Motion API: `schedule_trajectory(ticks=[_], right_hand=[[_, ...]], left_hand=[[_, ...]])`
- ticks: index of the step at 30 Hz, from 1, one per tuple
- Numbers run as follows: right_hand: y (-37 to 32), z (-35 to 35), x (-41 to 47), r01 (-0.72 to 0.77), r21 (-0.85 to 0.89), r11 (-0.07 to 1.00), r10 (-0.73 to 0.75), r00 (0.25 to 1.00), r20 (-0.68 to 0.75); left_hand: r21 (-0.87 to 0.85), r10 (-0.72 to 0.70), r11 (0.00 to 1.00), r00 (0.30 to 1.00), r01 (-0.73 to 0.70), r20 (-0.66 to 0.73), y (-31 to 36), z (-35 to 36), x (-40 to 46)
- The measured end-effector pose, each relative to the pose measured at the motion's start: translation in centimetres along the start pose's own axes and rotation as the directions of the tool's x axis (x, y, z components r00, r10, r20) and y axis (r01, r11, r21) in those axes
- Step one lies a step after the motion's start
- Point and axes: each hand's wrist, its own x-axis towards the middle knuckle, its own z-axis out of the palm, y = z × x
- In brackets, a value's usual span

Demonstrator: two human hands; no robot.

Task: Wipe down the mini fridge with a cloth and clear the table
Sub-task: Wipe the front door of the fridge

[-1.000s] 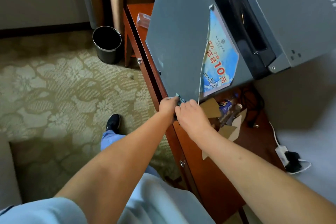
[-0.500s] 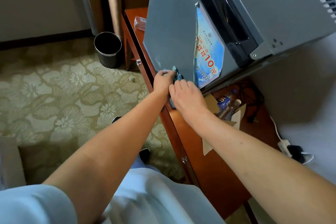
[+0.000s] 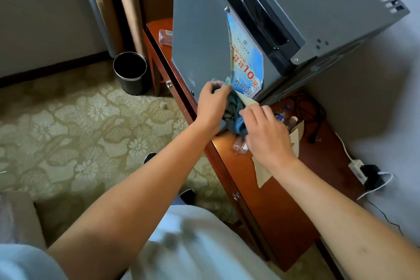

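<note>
A grey mini fridge (image 3: 200, 29) stands on a reddish wooden table (image 3: 284, 207). A blue price card (image 3: 246, 63) hangs on the fridge door, its lower edge peeling away. A blue-green cloth (image 3: 234, 111) hangs bunched at the door's lower corner. My left hand (image 3: 212, 104) grips the top of the cloth against the door. My right hand (image 3: 266, 134) is just right of the cloth, its fingers curled at the cloth's lower part and the loose card corner. Plastic bottles (image 3: 284, 118) lie on the table behind my right hand.
Pieces of cardboard (image 3: 263, 173) lie on the table. A black cable (image 3: 316, 120) and a white power strip (image 3: 359, 170) sit near the wall. A clear bottle (image 3: 166, 36) lies at the table's far end. A black bin (image 3: 130, 73) stands on the patterned carpet.
The cloth, hidden in my hands before, now hangs unbunched between them. My right hand has moved right and down, away from my left hand.
</note>
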Motion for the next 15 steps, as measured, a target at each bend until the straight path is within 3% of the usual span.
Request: schedule_trajectory(ticks=[7, 15], right_hand=[[-0.5, 3.5, -0.1, -0.086, 0.138, 0.987, 0.084, 0.996, 0.017], [-1.3, 7.2, 1.9, -0.007, 0.038, 0.999, 0.002, 0.993, 0.119]], left_hand=[[0.042, -0.02, 0.999, 1.0, 0.02, -0.003, -1.5, -1.0, 0.8], [0.038, -0.07, 0.997, 0.997, 0.071, -0.032, -5.0, -2.3, 4.0]])
